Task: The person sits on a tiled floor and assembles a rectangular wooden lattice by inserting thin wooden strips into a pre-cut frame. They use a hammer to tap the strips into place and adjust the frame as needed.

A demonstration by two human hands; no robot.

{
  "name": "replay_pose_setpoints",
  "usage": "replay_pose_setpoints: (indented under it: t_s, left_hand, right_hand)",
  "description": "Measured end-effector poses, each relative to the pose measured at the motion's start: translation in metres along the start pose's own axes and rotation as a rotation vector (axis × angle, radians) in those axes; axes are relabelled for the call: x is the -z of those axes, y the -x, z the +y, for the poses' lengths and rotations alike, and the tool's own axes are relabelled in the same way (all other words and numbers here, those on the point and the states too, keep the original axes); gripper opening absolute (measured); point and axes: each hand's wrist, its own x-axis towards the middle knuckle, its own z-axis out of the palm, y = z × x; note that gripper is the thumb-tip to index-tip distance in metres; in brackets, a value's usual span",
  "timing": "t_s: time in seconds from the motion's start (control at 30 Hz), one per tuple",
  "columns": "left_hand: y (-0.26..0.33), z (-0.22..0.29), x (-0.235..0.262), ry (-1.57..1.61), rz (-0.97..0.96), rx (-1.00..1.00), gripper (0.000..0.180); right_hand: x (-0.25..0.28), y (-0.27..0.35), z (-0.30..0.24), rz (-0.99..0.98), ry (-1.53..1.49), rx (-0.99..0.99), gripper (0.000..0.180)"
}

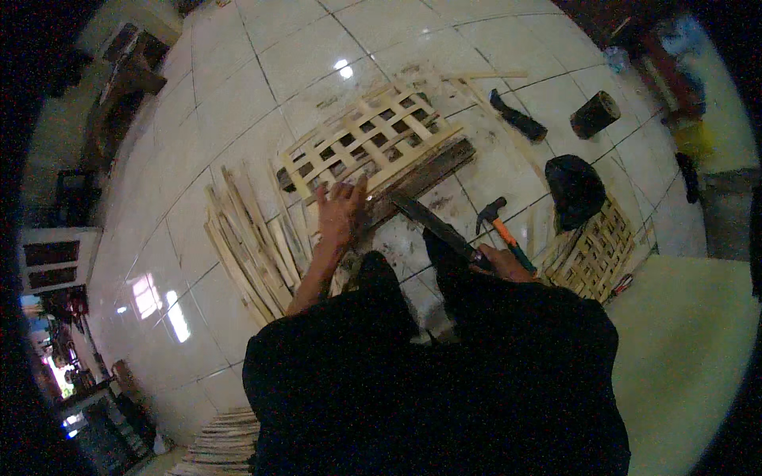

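Note:
A woven panel of pale bamboo strips (341, 140) lies in front of me, its near edge along a dark wooden plank (444, 168). My left hand (341, 208) rests at the panel's near left corner, fingers spread over the strips. In my right hand (506, 263) is a machete (440, 226), its dark blade pointing forward and left, with the tip close to the plank. A claw hammer (502, 226) with an orange and dark handle lies on the floor just beyond my right hand.
Loose bamboo strips (250, 246) lie left of my legs, and more are stacked (218, 444) at the lower left. On the right are a second woven panel (603, 252), a black bundle (573, 190), a short log (595, 115) and a dark curved piece (517, 117).

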Motion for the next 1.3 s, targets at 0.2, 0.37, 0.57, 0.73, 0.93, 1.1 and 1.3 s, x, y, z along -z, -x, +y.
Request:
replay_pose_setpoints:
  t_s: [0.2,0.37,0.57,0.73,0.93,1.1,1.3]
  left_hand:
    - [-0.076,-0.070,0.148,-0.214,-0.102,0.130,0.037]
    - [-0.094,-0.109,0.229,0.494,0.048,0.288,0.031]
    - [-0.091,-0.123,0.149,0.955,-0.217,0.419,0.035]
    - [-0.076,-0.130,0.085,1.065,-0.414,0.433,0.037]
    - [-0.091,-0.152,0.029,1.155,-0.506,0.330,0.039]
    - [-0.085,-0.159,-0.016,0.465,-0.236,0.114,0.032]
    - [-0.087,-0.067,-0.026,0.303,0.181,0.166,0.055]
  right_hand:
    - [0.025,0.039,0.055,0.562,0.002,-0.068,0.036]
    - [0.061,0.052,0.045,0.523,0.077,-0.442,0.046]
    - [0.048,0.050,0.103,0.664,0.148,-0.278,0.049]
    - [0.041,0.033,0.085,0.858,0.475,0.048,0.043]
    - [0.006,0.010,0.067,0.519,0.471,-0.089,0.035]
    - [-0.018,-0.009,0.086,0.638,0.341,-0.043,0.033]
    - [-0.031,-0.006,0.108,0.607,0.028,-0.168,0.030]
